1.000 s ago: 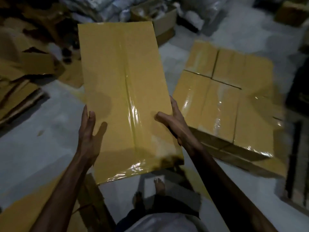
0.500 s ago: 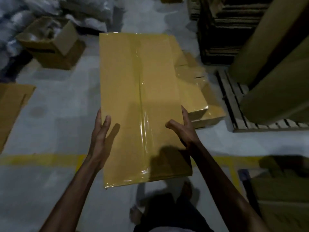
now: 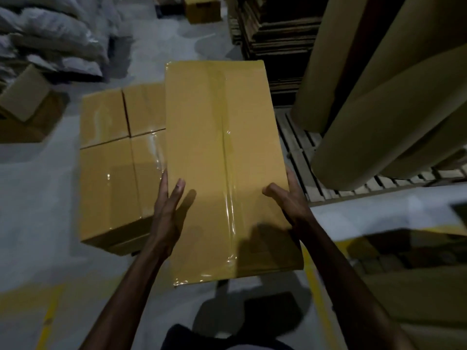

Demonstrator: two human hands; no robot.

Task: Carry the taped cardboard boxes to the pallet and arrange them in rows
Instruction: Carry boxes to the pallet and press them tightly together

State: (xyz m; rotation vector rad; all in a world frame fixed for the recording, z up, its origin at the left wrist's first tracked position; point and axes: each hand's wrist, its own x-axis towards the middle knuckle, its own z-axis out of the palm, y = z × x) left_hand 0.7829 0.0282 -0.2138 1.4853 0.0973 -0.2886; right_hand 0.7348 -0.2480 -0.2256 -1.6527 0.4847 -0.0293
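Note:
I carry a long taped cardboard box [image 3: 222, 147] flat in front of me, its clear tape seam running lengthwise. My left hand [image 3: 166, 210] presses its left side with straight fingers, thumb on top. My right hand [image 3: 290, 200] presses the right side the same way, thumb on the top face. To the left, low and partly behind the carried box, sits a block of taped boxes [image 3: 108, 173] packed edge to edge. What they rest on is hidden.
A slatted wooden pallet [image 3: 303, 168] at the right bears tall brown paper rolls [image 3: 379, 109]. Stacked flat cardboard [image 3: 278, 34] stands behind it. An open carton [image 3: 25, 109] and white sacks [image 3: 50, 41] lie far left. Yellow floor lines [image 3: 50, 311] cross below.
My view has swung right and I have moved closer. The block of taped boxes now lies to the left of the carried box. Both hands keep the same hold.

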